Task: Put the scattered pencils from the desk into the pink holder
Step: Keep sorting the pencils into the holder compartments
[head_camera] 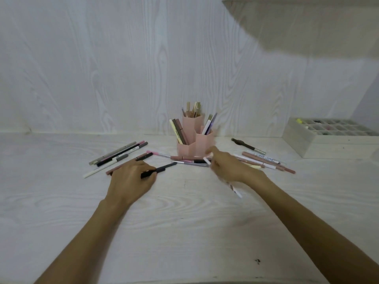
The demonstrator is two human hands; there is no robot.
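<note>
two hands at work, holder dead ahead

at nine o'clock, a fan of grey, white and dusty-pink scattered pencils flat on the pale wood-grain desk. next, left hand palm down, fingers curled round a slim black pencil, long axis running from the knuckles out toward two o'clock, tip free. at twelve o'clock, pink plastic holder of clustered hexagonal tubes, upright and already part filled. just below it, a few more loose pencils lying crosswise. right hand nearer the holder, blurred, apparently pinched on a white pencil slanting from eleven to five o'clock under the palm; grip hard to make out. at three o'clock, more pink and dark pencils, then a pale compartment box, cut off at the frame edge.
</note>
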